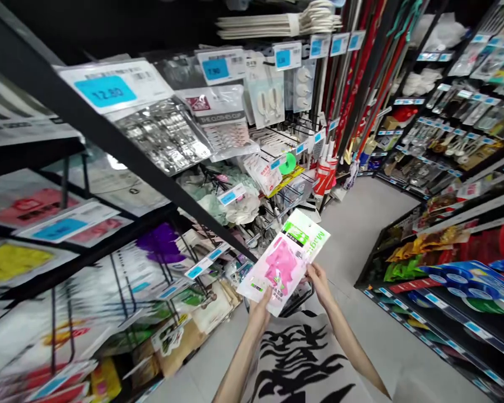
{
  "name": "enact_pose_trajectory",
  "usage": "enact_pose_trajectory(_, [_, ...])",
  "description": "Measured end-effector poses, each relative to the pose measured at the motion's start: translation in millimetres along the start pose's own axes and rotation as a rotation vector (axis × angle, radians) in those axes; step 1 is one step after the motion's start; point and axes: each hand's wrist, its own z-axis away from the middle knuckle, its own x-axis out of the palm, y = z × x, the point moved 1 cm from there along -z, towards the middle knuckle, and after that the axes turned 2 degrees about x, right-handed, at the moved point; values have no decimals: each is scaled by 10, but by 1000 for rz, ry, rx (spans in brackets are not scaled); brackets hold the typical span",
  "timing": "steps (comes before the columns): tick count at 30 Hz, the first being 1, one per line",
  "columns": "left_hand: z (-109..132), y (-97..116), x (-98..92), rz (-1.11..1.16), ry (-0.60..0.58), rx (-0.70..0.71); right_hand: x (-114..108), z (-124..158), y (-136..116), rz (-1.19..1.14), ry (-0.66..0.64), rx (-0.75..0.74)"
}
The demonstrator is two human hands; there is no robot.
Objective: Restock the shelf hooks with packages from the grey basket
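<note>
Fingers of the left hand (259, 313) close on the lower edge of a flat clear plastic packet with a pink item inside and a white-and-green header card (283, 260). The right hand (318, 280) pinches its right edge. The packet is tilted, over the pale grey floor (361, 224), just beside the black metal shelving (109, 140) hung with bagged goods.

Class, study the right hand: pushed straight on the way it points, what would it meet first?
The pink packet that the right hand grips; beyond it, probably the hanging goods, though depth is unclear.
</note>
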Motion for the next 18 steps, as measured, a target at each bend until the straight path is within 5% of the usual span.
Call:
enact_pose_trajectory(7, [152,-480,-396,-265,-130,-103,-87,-56,72,-33,299,-65])
enact_pose_trajectory(10, [99,-503,-548,-311,72,25,-176,-113,137,263,309,-106])
enact_pose_trajectory(12, [20,-386,-683,-380,195,195,-137,-204,189,597,149,-96])
enact_pose_trajectory(14, [-61,-207,-828,-415,194,328,36,-263,277,866,-187,-118])
enact_pose_trajectory(18, [-172,243,-1131,-378,225,466,641,-124,534,1051,-625,-226])
